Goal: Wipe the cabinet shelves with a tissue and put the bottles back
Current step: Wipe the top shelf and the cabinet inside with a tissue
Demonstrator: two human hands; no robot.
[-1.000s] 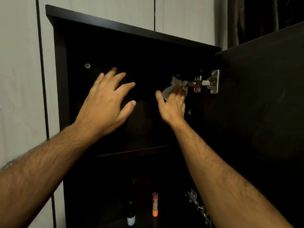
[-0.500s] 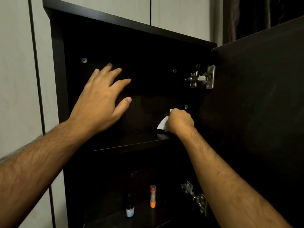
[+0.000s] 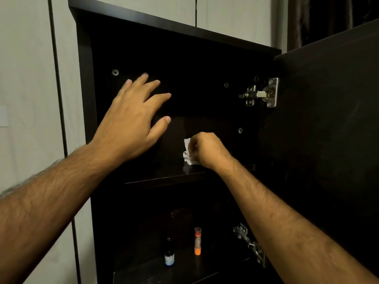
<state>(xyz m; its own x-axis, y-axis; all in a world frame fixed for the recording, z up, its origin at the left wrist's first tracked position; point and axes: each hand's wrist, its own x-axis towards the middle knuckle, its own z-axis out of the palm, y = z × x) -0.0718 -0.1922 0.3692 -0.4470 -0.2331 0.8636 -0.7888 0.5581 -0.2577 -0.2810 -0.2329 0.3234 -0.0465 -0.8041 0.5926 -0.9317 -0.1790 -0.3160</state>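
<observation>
Open dark cabinet [image 3: 86, 58], door [image 3: 328, 119] swung out to the right: the right hand [image 3: 207, 150], fingers curled round a crumpled white tissue [image 3: 187, 153], presses it onto the upper shelf [image 3: 164, 175] toward the far right corner. The left hand [image 3: 131, 121] hovers w/ fingers spread wide and straight in front of the back panel, holding nothing — contact w/ the panel can't be told.

On the lower shelf [image 3: 143, 269] stand two bottles, near each other but apart: a small dark dropper bottle [image 3: 169, 254] w/ a pale label on the left, an orange tube-like bottle [image 3: 197, 240] w/ a clear cap on the right.

The tissue looks soft, light, prone to tearing or bunching — best kept wadded under the fingertips w/ moderate pressure. The bottles appear small, light, probably rigid and tippy; a pinch round the mid-body seems safest, not the caps.
</observation>
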